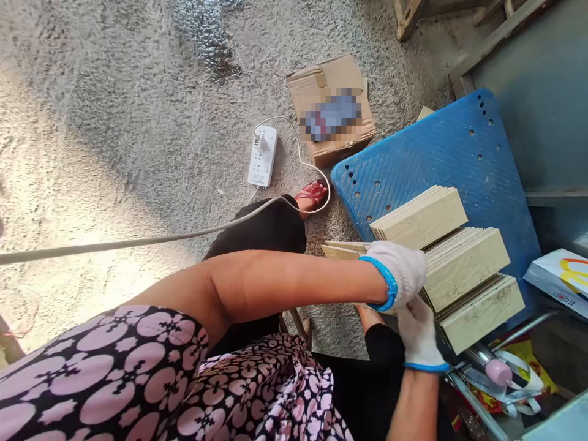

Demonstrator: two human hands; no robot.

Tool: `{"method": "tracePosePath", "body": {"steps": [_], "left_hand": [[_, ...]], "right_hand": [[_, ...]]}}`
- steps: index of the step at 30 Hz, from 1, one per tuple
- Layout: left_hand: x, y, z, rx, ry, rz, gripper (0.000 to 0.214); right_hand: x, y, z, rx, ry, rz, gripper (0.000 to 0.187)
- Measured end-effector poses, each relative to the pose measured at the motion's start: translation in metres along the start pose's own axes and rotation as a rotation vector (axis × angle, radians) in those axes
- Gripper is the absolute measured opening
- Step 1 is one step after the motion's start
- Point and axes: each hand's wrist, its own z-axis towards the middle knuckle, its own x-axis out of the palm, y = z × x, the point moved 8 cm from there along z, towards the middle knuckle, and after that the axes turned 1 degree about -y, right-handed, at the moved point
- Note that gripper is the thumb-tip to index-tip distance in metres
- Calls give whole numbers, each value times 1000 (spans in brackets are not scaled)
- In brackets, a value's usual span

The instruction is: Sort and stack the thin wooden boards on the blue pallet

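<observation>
My left hand (399, 274), in a white knitted glove with a blue cuff, is curled beside the stacks of thin beige boards. Just below it, my right hand (419, 331), gloved alike, is closed with its fingertips close to the left hand. Whatever is between the fingers is hidden. Three board stacks lie side by side on a blue plastic stool top: an upper stack (422, 217), a middle stack (468, 269) and a lower stack (482, 315). More thin boards (344, 250) stick out from behind my left wrist; I cannot tell whether they are held.
The blue stool top (441, 150) has holes near its corners. A cardboard box (307, 92) with a blurred item on it stands on rough concrete. A white power strip (263, 165) lies nearby, its cable (206, 231) crossing leftward. A pink-capped bottle (498, 372) is at lower right.
</observation>
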Motion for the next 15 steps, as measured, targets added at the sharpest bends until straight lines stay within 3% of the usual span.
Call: {"method": "tracePosePath", "body": {"steps": [4,8,11,15], "left_hand": [[-12,-8,3,56,76,26,39],[-13,-11,4,142,262,-10,45],[-10,-20,3,173,307,-43,41],[-15,-19,5,108,195,-73,38]], "right_hand": [[-59,-12,-7,145,-105,136,44],[-107,-9,-11,147,-275,192,44],[-124,4,-4,115,-374,97,45],[-124,29,11,66,-470,42,44]]}}
